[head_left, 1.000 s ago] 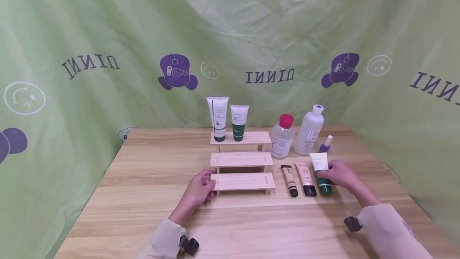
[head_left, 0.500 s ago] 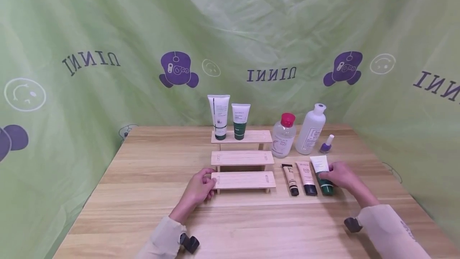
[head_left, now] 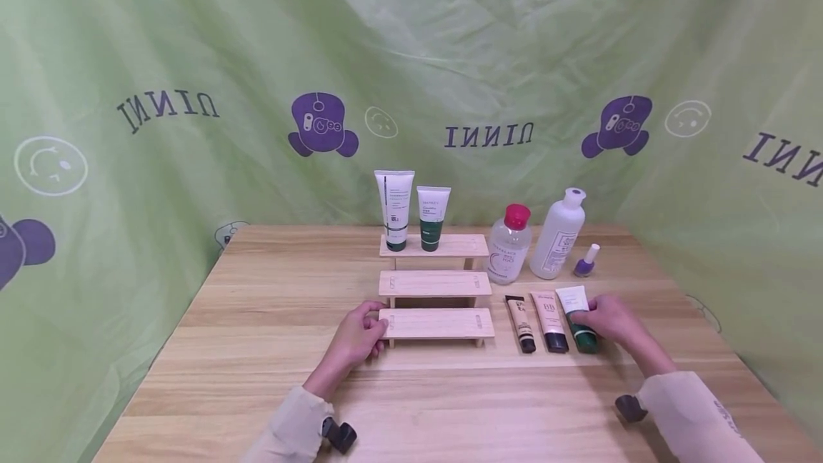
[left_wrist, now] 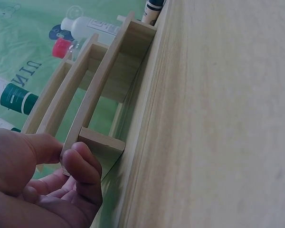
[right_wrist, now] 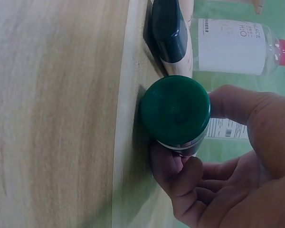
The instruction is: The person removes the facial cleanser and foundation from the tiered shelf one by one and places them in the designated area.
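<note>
My left hand (head_left: 356, 334) pinches the left end of the lowest step of a three-tier wooden display rack (head_left: 437, 324). In the left wrist view, the thumb is on top of that step (left_wrist: 102, 88) and the fingers curl beneath it. My right hand (head_left: 611, 319) grips a white-and-green squeeze tube (head_left: 574, 300) at the table's right, thumb on one side and fingers on the other. Its round green cap (right_wrist: 175, 109) faces the right wrist camera. Left of it lie a pink BB cream tube (head_left: 548, 313) and a slim beige tube (head_left: 519, 316), caps toward me.
On the rack's top step stand a tall white tube (head_left: 395, 206) and a smaller white-and-green tube (head_left: 433, 216). Behind the lying tubes are a red-capped clear bottle (head_left: 508, 252), a white bottle (head_left: 558, 234) and purple nail polish (head_left: 585, 263). A green curtain (head_left: 411, 56) surrounds the table.
The white end of the tube in my right hand has come down and toward me, so it lies flatter beside the BB cream. My left hand stays on the rack.
</note>
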{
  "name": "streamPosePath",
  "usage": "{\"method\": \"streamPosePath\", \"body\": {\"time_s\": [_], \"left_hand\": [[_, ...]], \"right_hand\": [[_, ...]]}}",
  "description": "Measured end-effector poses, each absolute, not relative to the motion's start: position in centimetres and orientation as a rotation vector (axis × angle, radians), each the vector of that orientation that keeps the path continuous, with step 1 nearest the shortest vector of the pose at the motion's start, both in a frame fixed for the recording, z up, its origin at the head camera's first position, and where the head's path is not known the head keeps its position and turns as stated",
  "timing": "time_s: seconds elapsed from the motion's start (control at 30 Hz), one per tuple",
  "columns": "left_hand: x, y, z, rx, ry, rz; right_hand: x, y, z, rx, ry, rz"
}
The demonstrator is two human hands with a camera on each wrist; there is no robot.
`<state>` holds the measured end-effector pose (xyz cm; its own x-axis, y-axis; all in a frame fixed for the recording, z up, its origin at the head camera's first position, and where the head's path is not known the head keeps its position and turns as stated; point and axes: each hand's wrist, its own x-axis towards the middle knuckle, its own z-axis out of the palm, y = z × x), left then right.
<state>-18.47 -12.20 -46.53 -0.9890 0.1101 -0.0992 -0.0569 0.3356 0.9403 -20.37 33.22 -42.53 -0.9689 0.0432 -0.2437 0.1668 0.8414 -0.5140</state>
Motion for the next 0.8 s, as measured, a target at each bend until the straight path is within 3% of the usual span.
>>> {"method": "streamPosePath", "body": {"time_s": [0.8], "left_hand": [[-18.45, -12.19, -46.50, 0.052, 2.449, 1.730]], "right_hand": [[-19.84, 33.54, -42.21, 0.163, 2.813, -0.720]]}}
